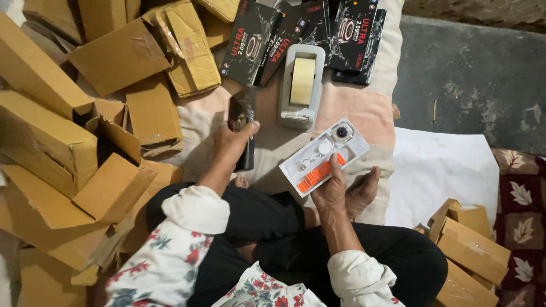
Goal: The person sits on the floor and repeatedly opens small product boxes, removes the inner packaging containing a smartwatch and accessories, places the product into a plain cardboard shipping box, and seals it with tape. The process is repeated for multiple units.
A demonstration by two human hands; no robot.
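Note:
My left hand [230, 145] grips a slim black box [243, 116] held upright in front of me. My right hand [330, 190] holds a white plastic tray [324, 156] by its near edge; the tray carries an orange strap, a white cable and a small round black piece. Both hands hover over a pale cloth [364, 111] on which I sit cross-legged. Straight ahead, between the two hands, stands a grey tape dispenser [301, 85] with a roll of tan tape.
Several black printed boxes [310, 34] lie beyond the dispenser. Brown cardboard boxes [51, 142] are piled at the left, and a few more [469, 244] sit at the right. A white sheet [438, 170] and a floral mat [520, 193] lie at the right.

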